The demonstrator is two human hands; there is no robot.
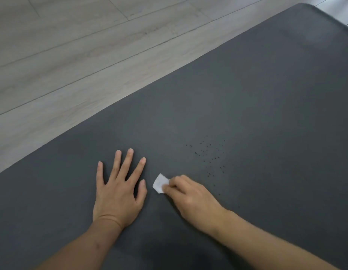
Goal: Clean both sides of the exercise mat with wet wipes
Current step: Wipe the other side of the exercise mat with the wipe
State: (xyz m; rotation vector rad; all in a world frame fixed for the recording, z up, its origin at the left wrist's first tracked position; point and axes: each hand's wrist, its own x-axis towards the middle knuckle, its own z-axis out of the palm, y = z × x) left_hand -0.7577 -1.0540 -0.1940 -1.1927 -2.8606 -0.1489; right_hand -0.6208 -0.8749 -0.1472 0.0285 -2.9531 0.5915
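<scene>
The dark grey exercise mat lies flat on the floor and fills the lower and right parts of the frame, its long edge running diagonally from the lower left up to a rounded corner at the upper right. Just right of centre, a scatter of small dark droplets sits on its surface. A small folded white wet wipe rests against the mat low in the frame, left of the droplets.

The right hand pinches the wipe between curled fingers and thumb and holds it down on the mat. The left hand, just to the left of the wipe, lies flat with its fingers straight and spread, palm pressing the mat as a brace.

This looks like the wiping of the side now facing up, with much of the visible surface apparently not yet covered. The next move likely calls for sweeping the wipe rightward through the droplets, then working along the mat toward the far corner. The underside cannot be seen.

Pale wood-look floorboards fill the upper left of the frame.
</scene>
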